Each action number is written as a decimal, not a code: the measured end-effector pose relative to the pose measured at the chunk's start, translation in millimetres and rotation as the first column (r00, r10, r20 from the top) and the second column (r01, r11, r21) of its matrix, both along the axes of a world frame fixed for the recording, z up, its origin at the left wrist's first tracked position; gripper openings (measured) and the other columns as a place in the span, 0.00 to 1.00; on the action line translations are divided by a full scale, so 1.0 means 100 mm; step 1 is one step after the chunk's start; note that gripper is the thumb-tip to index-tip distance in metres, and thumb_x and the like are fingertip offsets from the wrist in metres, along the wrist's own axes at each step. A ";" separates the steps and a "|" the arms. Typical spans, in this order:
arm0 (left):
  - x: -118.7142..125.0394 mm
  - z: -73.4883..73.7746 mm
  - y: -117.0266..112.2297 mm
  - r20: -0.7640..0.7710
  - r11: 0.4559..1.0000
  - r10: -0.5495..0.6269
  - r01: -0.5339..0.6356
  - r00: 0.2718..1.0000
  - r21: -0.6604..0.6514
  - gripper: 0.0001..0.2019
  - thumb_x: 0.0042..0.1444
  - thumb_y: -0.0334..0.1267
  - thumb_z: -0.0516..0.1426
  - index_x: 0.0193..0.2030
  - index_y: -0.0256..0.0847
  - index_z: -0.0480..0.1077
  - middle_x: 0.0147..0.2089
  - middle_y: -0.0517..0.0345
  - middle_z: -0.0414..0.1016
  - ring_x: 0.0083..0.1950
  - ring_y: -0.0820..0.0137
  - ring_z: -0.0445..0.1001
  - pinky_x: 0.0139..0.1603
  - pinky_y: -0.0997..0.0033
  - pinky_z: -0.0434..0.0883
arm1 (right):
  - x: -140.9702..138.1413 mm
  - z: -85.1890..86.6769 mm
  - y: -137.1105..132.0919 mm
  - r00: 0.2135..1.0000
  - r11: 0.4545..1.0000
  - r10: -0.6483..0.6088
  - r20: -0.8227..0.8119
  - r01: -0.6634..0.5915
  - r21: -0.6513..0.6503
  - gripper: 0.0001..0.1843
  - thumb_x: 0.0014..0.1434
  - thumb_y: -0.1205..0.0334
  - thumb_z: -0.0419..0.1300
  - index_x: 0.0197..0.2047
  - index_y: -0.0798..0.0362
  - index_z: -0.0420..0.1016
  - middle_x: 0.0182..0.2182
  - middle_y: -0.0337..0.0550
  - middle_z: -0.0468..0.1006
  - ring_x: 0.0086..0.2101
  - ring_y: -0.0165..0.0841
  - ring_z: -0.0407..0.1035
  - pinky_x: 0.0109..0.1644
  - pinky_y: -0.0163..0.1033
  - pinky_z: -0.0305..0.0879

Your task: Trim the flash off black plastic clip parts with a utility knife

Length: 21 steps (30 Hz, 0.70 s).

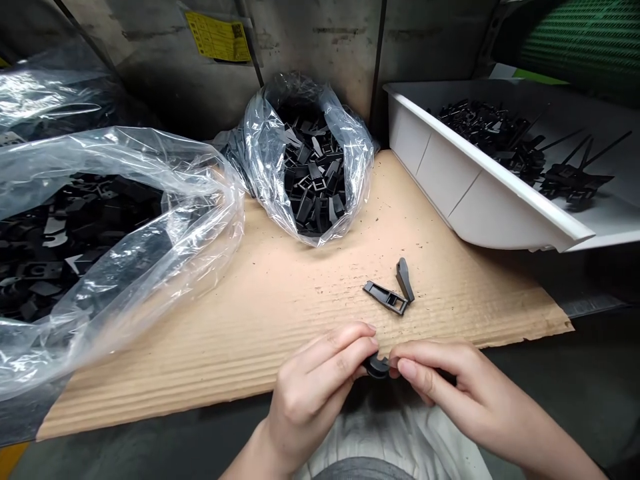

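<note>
Between my two hands, just past the near edge of the cardboard, is a small black plastic part [377, 367] with a rounded end. My left hand [323, 380] grips it from the left with bent fingers. From the right, my right hand [440, 380] pinches at its other end with thumb and forefinger; the fingers cover much of that side. A little beyond my hands, two loose parts lie on the cardboard: a long black clip with a square opening [386, 297] and a narrow black lever-like piece [405, 279], their ends close together.
A clear plastic bag [357, 160] of black parts stands at the back, and a larger one [200, 247] lies open at left. At right is a white tray [440, 180] holding black pieces, some long and thin. Brown cardboard [280, 300] covers the worktop before a metal wall.
</note>
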<state>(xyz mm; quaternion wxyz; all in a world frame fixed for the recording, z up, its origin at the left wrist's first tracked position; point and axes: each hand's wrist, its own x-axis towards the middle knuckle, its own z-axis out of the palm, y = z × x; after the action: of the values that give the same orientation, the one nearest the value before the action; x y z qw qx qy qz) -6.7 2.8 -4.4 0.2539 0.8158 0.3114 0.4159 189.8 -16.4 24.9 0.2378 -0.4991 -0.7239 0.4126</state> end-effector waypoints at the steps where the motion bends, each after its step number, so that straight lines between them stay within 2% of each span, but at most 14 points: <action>1: 0.00 0.00 0.00 0.008 1.000 -0.006 0.006 1.000 -0.003 0.17 0.54 0.22 0.56 0.49 0.40 0.71 0.48 0.52 0.77 0.46 0.67 0.76 0.47 0.76 0.71 | 0.01 0.02 0.02 0.999 0.998 0.042 -0.002 -0.042 -0.055 0.17 0.63 0.62 0.48 0.24 0.52 0.70 0.17 0.34 0.66 0.20 0.27 0.62 0.22 0.30 0.60; 4: 0.01 0.02 0.01 0.026 0.999 0.025 -0.025 0.999 -0.023 0.16 0.54 0.22 0.56 0.47 0.41 0.73 0.47 0.52 0.78 0.45 0.66 0.77 0.47 0.75 0.72 | 0.04 0.08 0.05 0.971 0.956 0.220 -0.095 -0.234 -0.177 0.15 0.61 0.61 0.51 0.27 0.53 0.75 0.16 0.33 0.67 0.19 0.26 0.63 0.24 0.29 0.61; 6: 0.01 0.03 0.02 0.039 0.998 0.056 -0.054 0.998 -0.043 0.15 0.54 0.23 0.56 0.46 0.41 0.73 0.46 0.52 0.78 0.44 0.65 0.77 0.46 0.74 0.73 | 0.06 0.10 0.03 0.944 0.927 0.262 -0.199 -0.304 -0.221 0.15 0.60 0.59 0.52 0.28 0.53 0.77 0.16 0.34 0.69 0.19 0.26 0.65 0.26 0.29 0.63; 8: 0.01 0.04 0.02 0.053 0.997 0.055 -0.053 0.997 -0.049 0.14 0.54 0.24 0.56 0.46 0.40 0.74 0.45 0.51 0.78 0.44 0.65 0.77 0.45 0.73 0.73 | 0.08 0.08 -0.02 0.938 0.929 0.169 -0.302 -0.254 -0.269 0.15 0.60 0.58 0.52 0.30 0.53 0.77 0.18 0.36 0.70 0.18 0.26 0.64 0.24 0.29 0.63; 11: 0.01 0.04 0.02 0.064 0.998 0.038 -0.034 0.997 -0.054 0.14 0.55 0.24 0.56 0.46 0.40 0.73 0.45 0.50 0.78 0.45 0.65 0.77 0.46 0.73 0.72 | 0.11 -0.02 -0.10 0.932 0.963 -0.064 -0.356 -0.036 -0.266 0.09 0.57 0.58 0.57 0.34 0.50 0.77 0.20 0.37 0.72 0.18 0.24 0.63 0.20 0.27 0.61; 14: 0.01 0.07 0.03 0.051 0.991 0.022 -0.015 0.998 -0.135 0.11 0.56 0.29 0.58 0.46 0.39 0.73 0.42 0.52 0.79 0.43 0.66 0.77 0.45 0.76 0.71 | 0.09 -0.14 -0.16 0.937 0.977 -0.192 -0.291 0.154 -0.150 0.07 0.56 0.60 0.59 0.37 0.50 0.77 0.25 0.40 0.76 0.20 0.26 0.66 0.20 0.28 0.64; 16: 0.02 0.10 0.03 0.032 0.975 0.046 -0.038 0.998 -0.220 0.09 0.59 0.34 0.55 0.45 0.40 0.73 0.37 0.55 0.79 0.39 0.68 0.77 0.40 0.78 0.71 | 0.06 -0.20 -0.17 0.949 0.975 -0.221 -0.226 0.220 -0.031 0.09 0.58 0.62 0.57 0.41 0.51 0.76 0.28 0.42 0.77 0.22 0.27 0.68 0.22 0.29 0.67; 18: 0.05 0.13 0.03 0.006 0.949 0.094 -0.088 0.996 -0.303 0.10 0.62 0.34 0.50 0.40 0.39 0.73 0.33 0.57 0.78 0.35 0.70 0.76 0.35 0.78 0.70 | 0.01 -0.23 -0.18 0.959 0.958 -0.222 -0.174 0.248 0.146 0.11 0.59 0.66 0.54 0.43 0.51 0.74 0.28 0.40 0.77 0.23 0.27 0.70 0.26 0.29 0.70; 21: 0.10 0.16 0.02 -0.026 0.923 0.138 -0.138 0.990 -0.359 0.14 0.63 0.32 0.47 0.31 0.39 0.71 0.28 0.59 0.75 0.29 0.72 0.74 0.32 0.78 0.67 | -0.04 -0.25 -0.18 0.977 0.902 -0.185 -0.103 0.210 0.378 0.13 0.59 0.72 0.53 0.45 0.52 0.71 0.30 0.39 0.76 0.29 0.27 0.72 0.33 0.28 0.70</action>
<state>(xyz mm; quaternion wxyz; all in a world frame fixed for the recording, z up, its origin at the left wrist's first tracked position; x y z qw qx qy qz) 2.9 5.3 11.8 0.3692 0.7314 0.4391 0.3686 185.3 -34.9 -0.1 0.3954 -0.4997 -0.7287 0.2511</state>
